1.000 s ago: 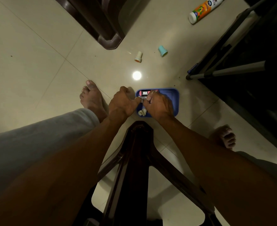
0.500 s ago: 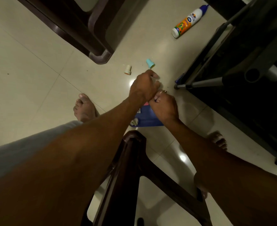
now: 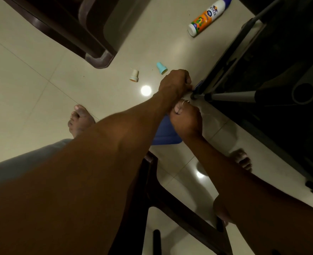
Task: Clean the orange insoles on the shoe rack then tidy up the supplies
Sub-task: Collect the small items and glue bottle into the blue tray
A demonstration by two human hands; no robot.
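Observation:
My left hand point(image 3: 176, 83) reaches forward to the foot of the dark shoe rack point(image 3: 231, 96), its fingers curled around something small and pale that is mostly hidden. Just behind it, my right hand point(image 3: 187, 120) is curled into a fist with a ring on one finger; I cannot see anything inside it. Both forearms cover most of the blue tray point(image 3: 167, 138) on the floor. The rack's inside is too dark to make out any insoles.
An orange-and-white glue bottle point(image 3: 205, 17) lies on the tiles at the top. A teal cap point(image 3: 161, 68) and a white cap point(image 3: 134, 75) lie left of my hands. A dark chair point(image 3: 96, 56) stands top left, a dark stool point(image 3: 152, 181) below me. My bare feet flank the tray.
Both hands have lifted off the blue tray and moved forward and right to the rack's foot. The view has tilted toward the rack.

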